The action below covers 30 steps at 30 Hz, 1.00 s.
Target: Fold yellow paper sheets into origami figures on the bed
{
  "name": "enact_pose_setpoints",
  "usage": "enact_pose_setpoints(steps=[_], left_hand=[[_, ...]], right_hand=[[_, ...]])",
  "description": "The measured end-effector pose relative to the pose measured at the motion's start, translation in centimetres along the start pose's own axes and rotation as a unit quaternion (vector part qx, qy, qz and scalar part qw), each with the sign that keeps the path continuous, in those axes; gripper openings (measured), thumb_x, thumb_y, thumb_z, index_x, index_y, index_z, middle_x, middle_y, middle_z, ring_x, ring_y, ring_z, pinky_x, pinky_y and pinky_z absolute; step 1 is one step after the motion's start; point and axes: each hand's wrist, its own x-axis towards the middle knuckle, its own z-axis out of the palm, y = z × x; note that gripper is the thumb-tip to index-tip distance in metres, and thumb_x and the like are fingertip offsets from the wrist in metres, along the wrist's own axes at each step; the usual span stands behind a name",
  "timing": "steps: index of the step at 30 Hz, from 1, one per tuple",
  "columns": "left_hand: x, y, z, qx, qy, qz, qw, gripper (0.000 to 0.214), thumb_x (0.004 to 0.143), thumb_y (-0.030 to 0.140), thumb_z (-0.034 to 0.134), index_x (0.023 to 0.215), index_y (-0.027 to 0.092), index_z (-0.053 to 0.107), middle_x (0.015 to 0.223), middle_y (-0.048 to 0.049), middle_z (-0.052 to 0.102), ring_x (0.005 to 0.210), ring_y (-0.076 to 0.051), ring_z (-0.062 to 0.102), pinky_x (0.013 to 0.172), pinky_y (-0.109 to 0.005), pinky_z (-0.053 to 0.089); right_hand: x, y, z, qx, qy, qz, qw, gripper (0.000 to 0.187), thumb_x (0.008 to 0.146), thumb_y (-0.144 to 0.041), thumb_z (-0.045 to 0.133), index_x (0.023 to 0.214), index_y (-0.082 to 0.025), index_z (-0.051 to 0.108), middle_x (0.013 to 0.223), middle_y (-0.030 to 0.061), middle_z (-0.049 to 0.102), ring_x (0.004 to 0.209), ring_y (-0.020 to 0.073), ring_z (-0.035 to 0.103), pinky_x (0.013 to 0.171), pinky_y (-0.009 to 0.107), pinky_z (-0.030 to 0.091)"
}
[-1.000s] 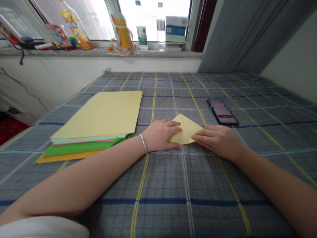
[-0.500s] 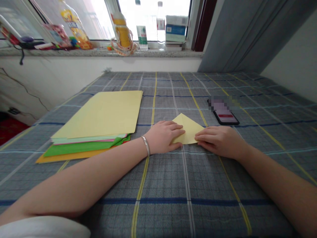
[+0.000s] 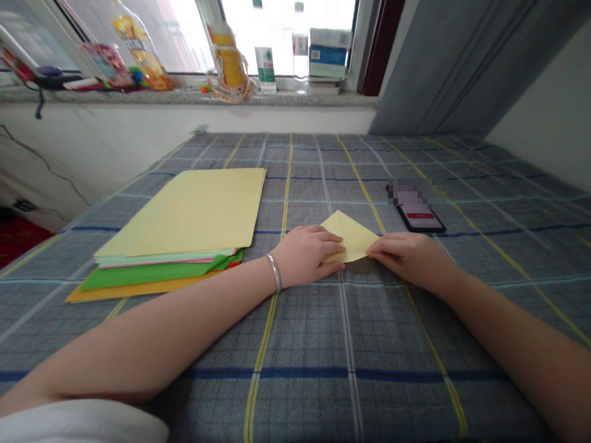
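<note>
A small folded sheet of pale yellow paper (image 3: 354, 237) lies on the plaid cloth between my hands, its peak pointing away from me. My left hand (image 3: 308, 253) rests flat over its left part with the fingers stretched out, hiding that side. A silver bangle circles the left wrist. At the paper's right corner, my right hand (image 3: 410, 257) pinches the edge between thumb and fingers. The near edge seems slightly raised towards the right hand.
Left of my hands lies a stack of coloured paper (image 3: 198, 212), yellow on top. A phone (image 3: 419, 209) lies beyond my right hand. Bottles, a tube (image 3: 265, 69) and boxes (image 3: 327, 55) stand on the windowsill (image 3: 184, 97) behind the plaid cloth (image 3: 305, 344).
My right fingers have drawn together into a tighter pinch at the right corner, and the paper's near edge has shifted up slightly there. The left hand has barely moved.
</note>
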Motion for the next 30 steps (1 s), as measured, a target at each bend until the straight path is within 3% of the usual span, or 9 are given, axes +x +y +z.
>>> enact_pose_setpoints(steps=[11,17,24,30], left_hand=[[0.5,-1.0,0.1,-0.182,-0.001,-0.074,0.981,0.019,0.082,0.035,0.068,0.098,0.026,0.073,0.121,-0.0015,0.067,0.113,-0.019,0.06,0.104,-0.039,0.039],[0.4,-1.1,-0.2,-0.178,-0.015,-0.052,0.983,0.018,0.08,0.032,0.071,0.097,0.025,0.072,0.122,-0.0023,0.066,0.115,-0.018,0.059,0.105,-0.039,0.038],[0.2,-1.2,0.0,-0.163,-0.008,-0.033,0.986,0.017,0.084,0.033,0.067,0.097,0.023,0.071,0.121,-0.0035,0.066,0.114,-0.018,0.059,0.105,-0.038,0.039],[0.2,-1.3,0.1,-0.156,-0.004,-0.027,0.987,0.021,0.081,0.033,0.07,0.099,0.024,0.071,0.121,-0.0027,0.066,0.113,-0.019,0.059,0.104,-0.038,0.039]], right_hand=[[0.1,0.1,0.0,0.011,0.006,-0.003,1.0,0.022,0.093,-0.028,0.051,0.085,-0.02,0.069,0.085,0.0038,0.073,0.08,0.0173,0.066,0.072,0.03,0.049],[-0.1,-0.1,-0.6,0.013,-0.023,-0.042,0.999,0.02,0.092,-0.03,0.053,0.089,-0.021,0.071,0.092,0.0043,0.073,0.083,0.0172,0.066,0.073,0.03,0.049],[-0.3,0.4,-0.9,0.059,-0.047,-0.016,0.997,0.017,0.089,-0.031,0.058,0.088,-0.024,0.073,0.093,0.0016,0.074,0.084,0.0156,0.066,0.074,0.028,0.049],[-0.3,0.2,-0.8,-0.006,-0.039,-0.024,0.999,0.016,0.089,-0.027,0.056,0.087,-0.023,0.071,0.093,0.0014,0.074,0.082,0.0161,0.066,0.072,0.028,0.048]])
